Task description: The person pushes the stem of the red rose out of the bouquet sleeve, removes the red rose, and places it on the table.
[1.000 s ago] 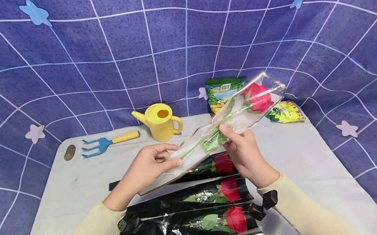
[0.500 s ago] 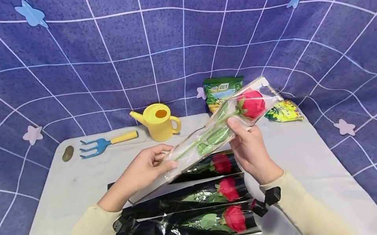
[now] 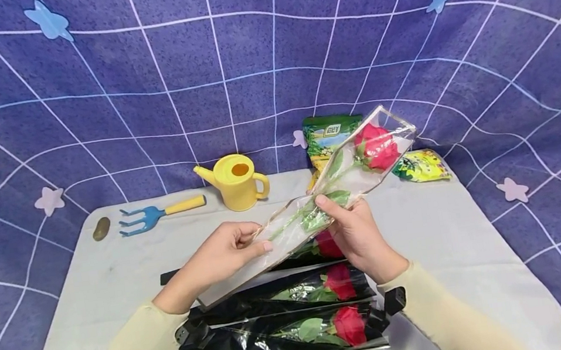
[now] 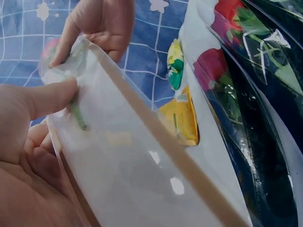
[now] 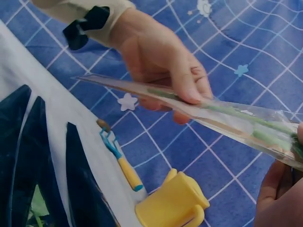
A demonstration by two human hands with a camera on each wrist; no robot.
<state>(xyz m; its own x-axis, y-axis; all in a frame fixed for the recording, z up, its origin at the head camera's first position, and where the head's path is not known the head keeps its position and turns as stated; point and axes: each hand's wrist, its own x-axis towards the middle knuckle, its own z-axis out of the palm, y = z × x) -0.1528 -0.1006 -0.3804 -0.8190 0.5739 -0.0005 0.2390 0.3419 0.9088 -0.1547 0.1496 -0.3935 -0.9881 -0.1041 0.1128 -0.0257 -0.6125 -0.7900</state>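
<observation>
A red rose (image 3: 376,146) with a green stem and leaves lies inside a clear, gold-edged plastic sleeve (image 3: 238,278), held slanting above the table with the flower end up and to the right. My left hand (image 3: 226,250) pinches the lower stem through the sleeve, thumb on top. Farther up, my right hand (image 3: 361,241) grips it by the leaves, its thumb across the front. The right wrist view shows the sleeve (image 5: 222,125) nearly edge-on. Beneath are three more roses in black sleeves: a front one (image 3: 350,325), a middle one (image 3: 339,281) and a back one (image 3: 328,245), partly covered.
Along the back of the white table (image 3: 463,269) stand a yellow watering can (image 3: 238,189) and a green bag (image 3: 328,133). A yellow-green packet (image 3: 423,166) lies at right. A blue hand rake (image 3: 150,217) and a brown stone (image 3: 101,229) lie at left. A blue gridded cloth (image 3: 259,95) hangs behind.
Over the last half second my right hand has moved left and down the sleeve, from just below the flower to the leaves. The sleeve's flower end has turned and risen slightly. Both hands keep their hold.
</observation>
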